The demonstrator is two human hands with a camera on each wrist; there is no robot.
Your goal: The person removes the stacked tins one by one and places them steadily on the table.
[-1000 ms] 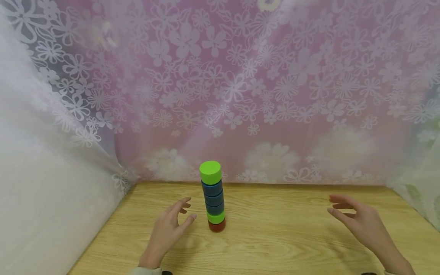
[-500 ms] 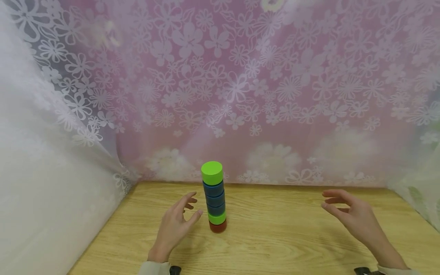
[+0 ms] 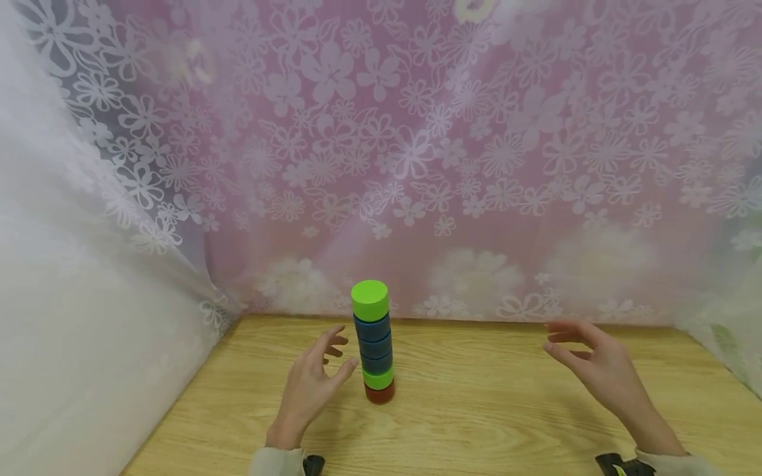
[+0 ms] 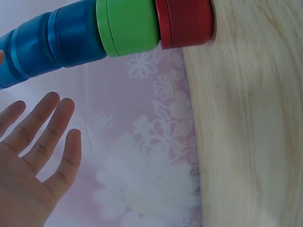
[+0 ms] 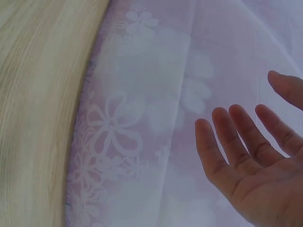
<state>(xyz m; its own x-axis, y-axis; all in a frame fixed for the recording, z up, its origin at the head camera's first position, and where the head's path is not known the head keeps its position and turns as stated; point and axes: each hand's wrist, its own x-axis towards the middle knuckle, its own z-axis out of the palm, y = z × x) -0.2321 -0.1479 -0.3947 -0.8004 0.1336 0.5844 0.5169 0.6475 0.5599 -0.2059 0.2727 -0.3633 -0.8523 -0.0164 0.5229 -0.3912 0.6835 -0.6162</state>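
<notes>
My left hand [image 3: 309, 390] hovers just beside the stack of round blocks [image 3: 373, 340], on its left, palm turned toward it and fingers spread and relaxed. The thumb points at the lower green block [image 3: 378, 377] and comes very close, but I cannot tell whether it touches; nothing is pinched or gripped. The forearm runs up from the near edge of the wooden table [image 3: 476, 416], with a pale sleeve [image 3: 276, 461] at the wrist. In the left wrist view the same hand [image 4: 33, 161] shows its open palm, fingers straight and a little apart, with a clear gap between the fingertips and the blocks.

The stack stands upright near the back middle of the table, close to the flowered curtain [image 3: 417, 152]. From the bottom it goes: a red block [image 3: 380, 394] on the wood, a green one, three blue blocks [image 3: 374, 344], and a green block on top [image 3: 370, 299].

My right hand [image 3: 589, 363] is well apart from the stack, raised off to the right over the table. Its palm faces left toward the blocks, fingers loosely extended and slightly fanned, holding nothing. The right wrist view shows that palm [image 5: 255, 165] open, fingers separated, with only curtain and table behind it.
</notes>
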